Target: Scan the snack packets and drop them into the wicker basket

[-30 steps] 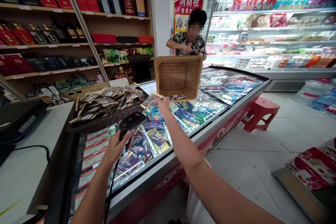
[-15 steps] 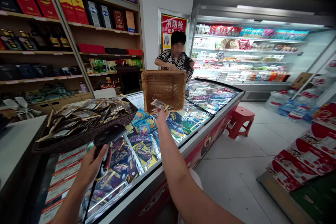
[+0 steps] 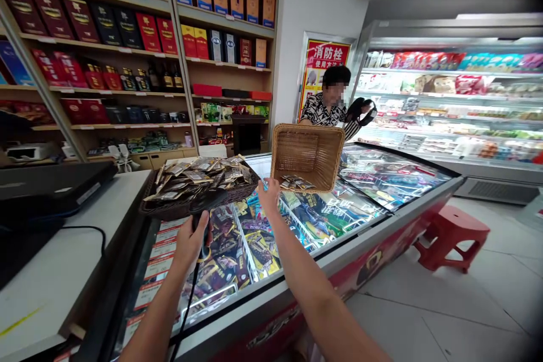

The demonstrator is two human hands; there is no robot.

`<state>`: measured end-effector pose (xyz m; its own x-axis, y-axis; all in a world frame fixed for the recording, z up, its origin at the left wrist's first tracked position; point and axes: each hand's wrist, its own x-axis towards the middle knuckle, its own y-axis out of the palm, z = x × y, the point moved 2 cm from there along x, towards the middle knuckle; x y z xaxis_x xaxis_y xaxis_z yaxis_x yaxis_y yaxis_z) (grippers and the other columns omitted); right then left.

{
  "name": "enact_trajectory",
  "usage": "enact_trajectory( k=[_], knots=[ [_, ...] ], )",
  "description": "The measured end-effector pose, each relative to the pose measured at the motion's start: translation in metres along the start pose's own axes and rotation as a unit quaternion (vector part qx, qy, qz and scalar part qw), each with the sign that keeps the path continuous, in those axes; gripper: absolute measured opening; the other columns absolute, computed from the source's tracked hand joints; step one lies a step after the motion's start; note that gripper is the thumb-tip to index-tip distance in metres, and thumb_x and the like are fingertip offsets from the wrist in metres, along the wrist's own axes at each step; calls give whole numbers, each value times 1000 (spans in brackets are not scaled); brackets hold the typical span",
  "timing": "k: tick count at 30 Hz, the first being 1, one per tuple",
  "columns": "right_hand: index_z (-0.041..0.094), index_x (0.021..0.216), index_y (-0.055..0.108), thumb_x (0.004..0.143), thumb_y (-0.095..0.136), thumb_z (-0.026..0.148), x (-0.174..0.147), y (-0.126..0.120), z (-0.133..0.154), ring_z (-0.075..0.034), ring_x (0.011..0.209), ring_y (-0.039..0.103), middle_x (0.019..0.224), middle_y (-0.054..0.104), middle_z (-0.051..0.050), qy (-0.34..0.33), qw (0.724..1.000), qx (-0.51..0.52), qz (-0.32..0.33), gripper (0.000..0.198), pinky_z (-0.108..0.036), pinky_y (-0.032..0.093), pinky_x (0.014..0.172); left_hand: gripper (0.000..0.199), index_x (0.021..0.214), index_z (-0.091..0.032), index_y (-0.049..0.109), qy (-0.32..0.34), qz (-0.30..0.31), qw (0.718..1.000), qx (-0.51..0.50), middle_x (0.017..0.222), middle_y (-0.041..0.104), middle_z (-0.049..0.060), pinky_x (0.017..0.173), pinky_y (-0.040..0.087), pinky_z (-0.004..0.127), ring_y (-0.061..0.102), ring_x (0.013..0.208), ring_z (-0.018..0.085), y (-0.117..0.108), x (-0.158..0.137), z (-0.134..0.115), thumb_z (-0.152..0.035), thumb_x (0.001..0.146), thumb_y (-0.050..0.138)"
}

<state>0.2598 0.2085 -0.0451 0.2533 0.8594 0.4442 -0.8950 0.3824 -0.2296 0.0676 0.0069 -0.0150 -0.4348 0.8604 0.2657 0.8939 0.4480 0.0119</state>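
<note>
In my left hand (image 3: 192, 240) is a black handheld barcode scanner (image 3: 207, 202), its head pointing forward by the dark wicker basket and its cord hanging down. That dark basket (image 3: 169, 210) is heaped with small flat packets (image 3: 203, 172). My right hand (image 3: 268, 195) is at the lower left corner of a tan wicker basket (image 3: 297, 150), fingers partly apart, with nothing visible in them. Whether it touches the rim I cannot tell. A few packets (image 3: 297, 182) lie inside the tan basket, which is tilted towards me.
A glass-topped freezer (image 3: 365, 232) runs beneath both baskets. Behind it stands a person (image 3: 324, 107) in a patterned shirt, holding something black. A white counter (image 3: 123, 203) is at left, a red stool (image 3: 453, 235) at right. Shelves of boxes (image 3: 148, 31) line the back wall.
The view has swung left. My right hand, earlier on a packet at the tan basket's lower edge, has moved left to its corner. Packets now lie inside. My left hand keeps the scanner.
</note>
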Motion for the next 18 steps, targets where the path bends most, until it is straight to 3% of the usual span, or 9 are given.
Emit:
enact_trajectory(
  k=[4,8,14,18],
  knots=[
    [16,137,62,98,53,51,6,20,9,-35,136,55,148,56,-22,-17,992,-84,90,53,-44,48,108,57,80,-21,57,10,-47,998,-48,60,63,-1,37,41,24,54,42,13,-8,4,-3,-75,77,74],
    [19,127,69,86,69,69,11,28,6,-37,137,55,155,50,-19,-94,967,-134,197,65,-41,53,102,58,79,-21,56,14,-57,994,-87,61,62,-2,38,42,24,55,43,12,-12,2,-10,-75,76,76],
    [16,98,76,78,81,69,-11,20,21,-40,137,48,142,59,-21,-237,930,-249,128,56,-54,40,117,59,80,-20,57,28,-59,992,-110,64,64,-2,37,42,25,56,43,12,-12,-3,-21,-75,75,76],
    [15,100,78,82,77,70,-37,25,44,-35,111,61,116,68,-20,-250,925,-243,154,58,-52,47,105,61,83,-20,57,31,-59,989,-132,67,65,-2,39,44,25,55,44,11,-14,-6,-32,-76,73,78]
  ],
)
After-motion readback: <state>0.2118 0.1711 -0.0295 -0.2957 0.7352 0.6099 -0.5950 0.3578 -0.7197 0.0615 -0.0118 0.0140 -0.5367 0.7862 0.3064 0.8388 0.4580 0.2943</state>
